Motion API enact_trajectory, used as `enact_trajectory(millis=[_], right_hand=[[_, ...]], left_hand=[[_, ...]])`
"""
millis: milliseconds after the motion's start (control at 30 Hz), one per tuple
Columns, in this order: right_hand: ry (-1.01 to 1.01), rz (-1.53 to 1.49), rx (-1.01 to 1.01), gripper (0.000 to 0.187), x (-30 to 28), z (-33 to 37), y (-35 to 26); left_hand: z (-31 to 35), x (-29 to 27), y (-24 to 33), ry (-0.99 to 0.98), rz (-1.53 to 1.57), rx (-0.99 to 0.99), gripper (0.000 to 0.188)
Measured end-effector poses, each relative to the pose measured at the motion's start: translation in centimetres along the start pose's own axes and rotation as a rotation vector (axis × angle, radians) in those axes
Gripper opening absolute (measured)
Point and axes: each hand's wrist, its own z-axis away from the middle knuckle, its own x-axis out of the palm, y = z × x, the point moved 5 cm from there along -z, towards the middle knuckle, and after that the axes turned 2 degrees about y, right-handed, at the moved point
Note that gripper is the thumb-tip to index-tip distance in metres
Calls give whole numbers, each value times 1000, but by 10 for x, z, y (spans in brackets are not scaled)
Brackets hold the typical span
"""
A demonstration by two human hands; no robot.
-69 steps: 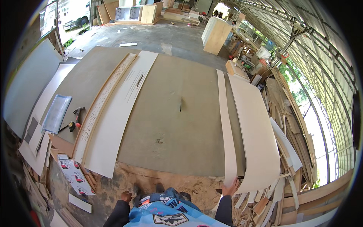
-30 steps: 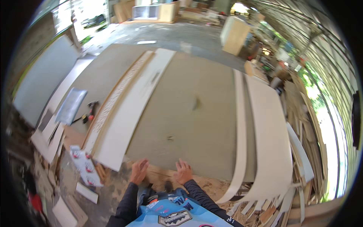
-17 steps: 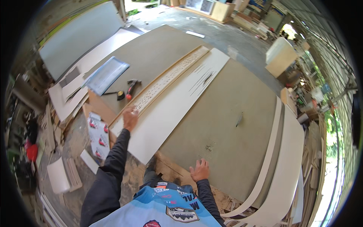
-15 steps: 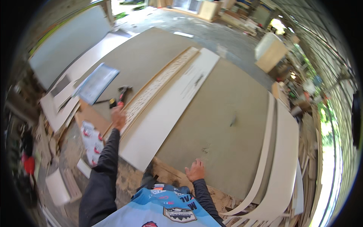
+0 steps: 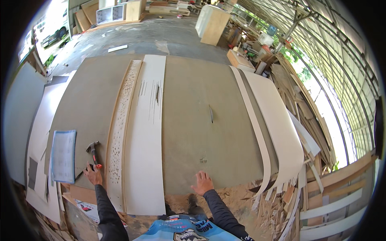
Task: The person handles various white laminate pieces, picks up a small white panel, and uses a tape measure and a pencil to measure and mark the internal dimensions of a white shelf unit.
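My left hand (image 5: 93,176) is low over the brown board (image 5: 72,108) at left, its fingers curled over the handle end of a tool with a thin dark shaft (image 5: 79,175); the handle is hidden. Just beyond the fingertips lies a claw hammer (image 5: 93,154) with a red and black handle, its head pointing away. My right hand (image 5: 202,183) rests open at the board's near edge, fingers spread and holding nothing. Between the hands runs a long white panel (image 5: 145,160), next to a narrow wood-edged strip covered with small holes or flecks (image 5: 118,148).
A clear plastic sleeve (image 5: 63,154) with blue edging lies left of the hammer. A small dark sliver (image 5: 211,113) lies on the board. Pale curved strips (image 5: 259,140) and a wide pale sheet (image 5: 281,136) bend over its right side. Scrap wood (image 5: 309,108) is heaped beyond.
The view has swung rightward and become steadier. My left hand has moved onto the dark-shafted tool, whose black and yellow handle showed before. My right hand stays near the board's edge.
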Motion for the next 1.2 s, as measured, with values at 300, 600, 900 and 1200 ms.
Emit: enact_trajectory(millis=[300,600,900,1200], right_hand=[[-73,21,50,74,6,-3,-6],[-66,-112,-68,84,18,-9,10],[55,-899,-513,76,-14,100,-16],[-240,-1068,-343,55,7,191,61]], left_hand=[[25,-47,28,322,371,44,45],[174,-69,154,-466,1030,-77,33],[409,-71,235,-1100,781,198,66],[518,-105,243,-1154,539,272,82]])
